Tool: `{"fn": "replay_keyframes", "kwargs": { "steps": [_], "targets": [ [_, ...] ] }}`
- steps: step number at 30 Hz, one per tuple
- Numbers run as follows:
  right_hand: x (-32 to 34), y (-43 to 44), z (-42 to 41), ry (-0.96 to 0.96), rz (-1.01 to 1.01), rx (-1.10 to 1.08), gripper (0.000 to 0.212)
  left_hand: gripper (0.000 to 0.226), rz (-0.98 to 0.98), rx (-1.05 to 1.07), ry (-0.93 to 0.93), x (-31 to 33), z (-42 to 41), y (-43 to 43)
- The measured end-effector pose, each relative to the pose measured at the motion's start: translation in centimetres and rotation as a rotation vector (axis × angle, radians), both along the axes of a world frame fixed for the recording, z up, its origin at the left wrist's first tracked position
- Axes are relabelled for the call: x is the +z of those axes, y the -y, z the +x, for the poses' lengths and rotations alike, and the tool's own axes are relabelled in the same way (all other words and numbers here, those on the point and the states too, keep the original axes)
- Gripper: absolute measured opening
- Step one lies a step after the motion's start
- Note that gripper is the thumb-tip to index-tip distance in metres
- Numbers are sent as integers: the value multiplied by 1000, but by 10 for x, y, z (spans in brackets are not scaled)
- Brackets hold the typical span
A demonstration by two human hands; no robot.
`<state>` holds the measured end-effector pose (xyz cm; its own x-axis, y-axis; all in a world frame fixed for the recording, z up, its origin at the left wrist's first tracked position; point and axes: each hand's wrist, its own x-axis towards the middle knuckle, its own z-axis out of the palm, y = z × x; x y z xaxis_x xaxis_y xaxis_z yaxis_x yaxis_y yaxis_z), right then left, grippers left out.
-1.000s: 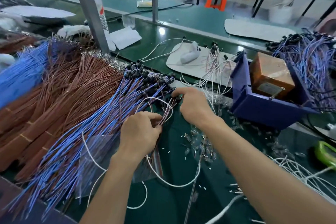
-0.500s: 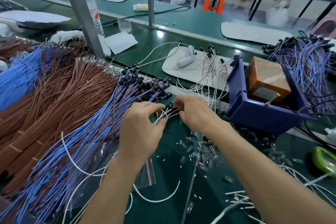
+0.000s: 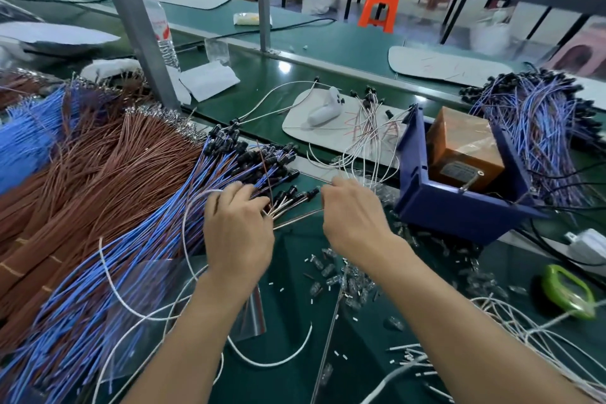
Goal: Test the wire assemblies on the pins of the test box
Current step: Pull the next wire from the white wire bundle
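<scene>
To the left of the test box (image 3: 462, 144), which lies inside a blue bin (image 3: 459, 220), a small bunch of wire assemblies (image 3: 292, 200) is held between the two hands. The bunch is near the box but well clear of it. The left hand (image 3: 239, 229) is closed around the wire part of this bunch, with the fingers curled over it. The right hand (image 3: 354, 220) is placed at the black ends of the bunch, with the fingers bent. As it is seen only from the back, it cannot be told whether an end is pinched or only touched.

Nothing is connected to the test box: no wire is seen on the metal pin (image 3: 472, 181) at its front, and both hands are apart from it. The step in hand is therefore judged to be the sorting out of the next assemblies, before any contact with the pins.

Far to the left of the test box, a large heap of blue wires (image 3: 131, 239) is spread and is probably waiting to be tested. Just to the right of the test box another heap (image 3: 541, 128) is laid. These may be the finished ones, but this cannot be confirmed. Much of the task seems to be left.
</scene>
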<state>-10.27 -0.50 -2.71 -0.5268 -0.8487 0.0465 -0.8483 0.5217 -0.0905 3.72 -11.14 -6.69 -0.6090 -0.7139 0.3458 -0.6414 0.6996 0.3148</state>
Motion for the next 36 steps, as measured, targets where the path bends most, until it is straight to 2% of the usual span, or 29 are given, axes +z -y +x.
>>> {"fn": "replay_keyframes", "kwargs": {
  "steps": [3,5,8,10,12,13,14,16,19,23,25,27,31,34,36],
  "targets": [
    [15,-6,0,-51,-73,-20,10,36,-116,-76,27,19,-7,-22],
    [25,-11,3,-100,-55,4,7,40,-127,-78,180,33,-12,-38],
    [38,-23,5,-98,-98,-38,13,58,-22,133,293,50,-15,-43],
    [44,-32,2,-46,-138,-91,13,57,-49,159,256,64,-12,-41],
    [48,-39,2,36,-146,-136,15,52,-91,4,89,67,-11,-42],
    [49,-42,4,91,-168,-157,17,54,-27,-133,-3,64,-14,-41],
    [50,-45,6,147,-210,-172,18,56,121,-259,-76,62,-19,-41],
    [52,-51,8,227,-334,-189,17,46,542,-413,-145,57,-30,-43],
    [57,-69,1,265,-529,-218,17,17,1011,-480,-317,45,-34,-34],
    [61,-113,-12,286,-691,-264,23,16,1316,-502,-348,41,-15,0],
    [57,-133,-12,295,-708,-317,24,17,1335,-485,-302,42,-11,11],
    [49,-148,-8,327,-706,-361,24,11,1272,-470,-270,43,-14,12],
    [41,-175,2,366,-659,-419,22,18,958,-438,-351,51,-28,-7],
    [45,-188,4,350,-515,-417,21,22,912,-522,-446,61,-34,-26],
    [52,-188,7,334,-448,-400,25,16,916,-631,-427,69,-37,-42]
  ]
}}
